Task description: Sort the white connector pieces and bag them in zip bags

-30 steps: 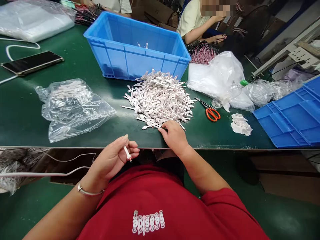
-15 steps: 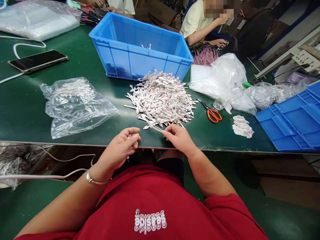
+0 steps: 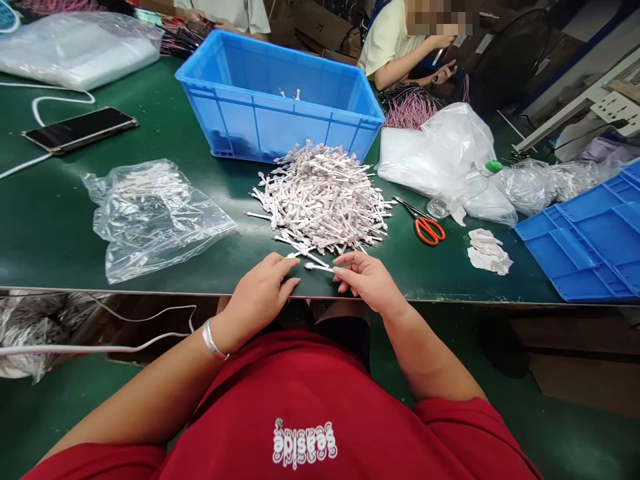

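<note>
A heap of short white cables (image 3: 325,200) with small plug ends lies on the green table in front of me. My right hand (image 3: 364,277) pinches one white cable (image 3: 318,267) between thumb and fingers, its plug end pointing left. Just left of that plug is my left hand (image 3: 265,287), back upward, with thumb and forefinger a little apart. Its other fingers are curled under, hiding whatever is in the palm. A few loose cables lie at the heap's near edge, by both hands.
Behind the heap stands a blue bin (image 3: 280,100). A clear bag of white cables (image 3: 160,213) and a phone (image 3: 80,130) lie left. Orange-handled scissors (image 3: 427,230), crumpled paper (image 3: 489,251), plastic bags (image 3: 435,150) and a tilted blue crate (image 3: 590,233) are right. Co-workers sit across.
My left hand has moved right, toward the right hand, and turned its back upward. My right hand has shifted slightly right and down, drawing a cable away from the heap's edge.
</note>
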A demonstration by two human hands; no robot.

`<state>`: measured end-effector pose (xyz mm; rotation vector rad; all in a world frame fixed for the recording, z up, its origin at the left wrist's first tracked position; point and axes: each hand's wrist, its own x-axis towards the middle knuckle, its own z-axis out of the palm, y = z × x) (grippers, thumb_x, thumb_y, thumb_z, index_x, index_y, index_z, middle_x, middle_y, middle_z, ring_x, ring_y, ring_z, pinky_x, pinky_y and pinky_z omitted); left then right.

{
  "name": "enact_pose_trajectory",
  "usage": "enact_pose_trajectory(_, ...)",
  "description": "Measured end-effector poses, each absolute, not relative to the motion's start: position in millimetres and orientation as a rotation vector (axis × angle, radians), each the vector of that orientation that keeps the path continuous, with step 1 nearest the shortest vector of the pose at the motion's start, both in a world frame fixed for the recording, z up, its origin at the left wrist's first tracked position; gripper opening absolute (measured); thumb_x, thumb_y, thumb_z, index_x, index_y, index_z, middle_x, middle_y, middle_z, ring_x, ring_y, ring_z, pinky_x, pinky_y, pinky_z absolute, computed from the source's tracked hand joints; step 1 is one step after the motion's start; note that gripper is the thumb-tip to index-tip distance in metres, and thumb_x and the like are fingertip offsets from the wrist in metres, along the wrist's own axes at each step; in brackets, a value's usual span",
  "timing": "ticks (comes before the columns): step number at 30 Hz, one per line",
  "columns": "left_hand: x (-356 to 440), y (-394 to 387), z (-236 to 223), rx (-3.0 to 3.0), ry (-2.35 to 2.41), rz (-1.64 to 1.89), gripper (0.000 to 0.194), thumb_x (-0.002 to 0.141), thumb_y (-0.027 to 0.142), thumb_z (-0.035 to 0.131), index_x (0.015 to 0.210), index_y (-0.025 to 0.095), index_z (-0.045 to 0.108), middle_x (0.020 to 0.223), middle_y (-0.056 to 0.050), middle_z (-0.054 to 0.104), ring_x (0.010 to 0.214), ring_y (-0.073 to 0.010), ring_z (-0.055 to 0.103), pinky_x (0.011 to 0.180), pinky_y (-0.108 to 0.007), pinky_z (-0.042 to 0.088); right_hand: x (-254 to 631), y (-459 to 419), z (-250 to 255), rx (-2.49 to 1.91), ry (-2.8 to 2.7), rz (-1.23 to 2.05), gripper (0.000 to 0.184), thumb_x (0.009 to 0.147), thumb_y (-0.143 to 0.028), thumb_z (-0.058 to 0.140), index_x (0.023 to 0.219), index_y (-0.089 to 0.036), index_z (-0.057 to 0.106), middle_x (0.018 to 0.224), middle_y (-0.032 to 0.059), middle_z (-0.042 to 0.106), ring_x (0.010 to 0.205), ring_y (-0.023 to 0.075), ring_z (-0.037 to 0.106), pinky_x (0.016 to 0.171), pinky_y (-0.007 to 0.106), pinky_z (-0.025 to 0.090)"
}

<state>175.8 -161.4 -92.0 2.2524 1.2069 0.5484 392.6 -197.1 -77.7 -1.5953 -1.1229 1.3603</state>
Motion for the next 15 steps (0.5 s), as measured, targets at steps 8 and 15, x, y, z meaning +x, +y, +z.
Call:
enact_pose_trajectory(8,180.1,-159.1,-81.2,1.898,0.931,0.572,0.027,0.088,0.037,0.050,0.080,0.020,0.069,0.076,-0.004,0.061,0.072,-0.0168,0.054,0.068,-0.025,0.041,386.8,-214.0,-73.8,-1.414,-1.017,1.485,0.031,0.073,-0.039,0.070,0.090,-0.015,0.060,0.068,-0.0005,0.064,0.051,0.0068,0.058,0.041,0.015,0.040)
enact_pose_trajectory(15,171.2,-165.2,-70.9,1.205,0.876,0.377,0.034,0.077,0.049,0.062,0.075,0.016,0.071,0.053,-0.001,0.049,0.044,-0.0083,0.032,0.040,-0.020,0.022,378.7,-223.9,-72.6,-1.472,-1.179,1.425,0.028,0.083,-0.042,0.060,0.090,-0.016,0.062,0.069,0.0001,0.065,0.053,0.0070,0.059,0.042,0.015,0.042)
